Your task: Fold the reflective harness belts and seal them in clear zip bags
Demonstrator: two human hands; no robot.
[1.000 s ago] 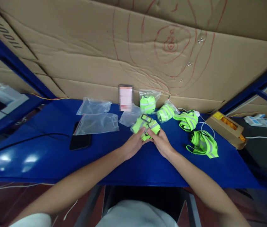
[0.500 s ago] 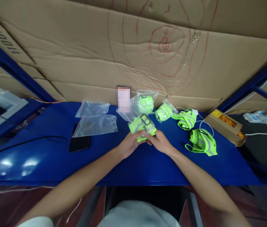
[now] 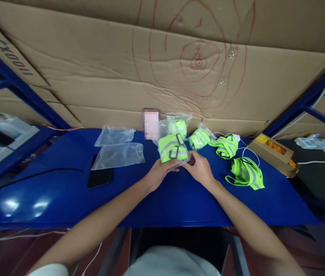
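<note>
Between my hands, above the blue table [image 3: 176, 207], is a clear plastic bag with a folded neon-green reflective strap [image 3: 166, 146] inside, its black buckles facing up. My left hand [image 3: 160, 172] is closed on the bag's near left edge. The fingers of my right hand [image 3: 199, 166] pinch the near right edge. Just behind lies a bagged green strap [image 3: 181, 125], with a second bagged strap [image 3: 199, 138] to its right. Two unbagged rolled straps, one farther back [image 3: 226, 146] and one nearer [image 3: 247, 173], lie on the right.
Two flat clear bags, a rear one [image 3: 115, 136] and a front one [image 3: 119, 155], lie to the left, the front one partly over a black phone [image 3: 99, 178]. A blurred upright device [image 3: 151, 123] leans against the cardboard wall [image 3: 99, 65]. An open cardboard box [image 3: 273, 153] stands right.
The bagged strap has turned in my hands, so two buckles now show and its face is more visible. My right hand has shifted slightly along the bag's edge. The view has moved a little.
</note>
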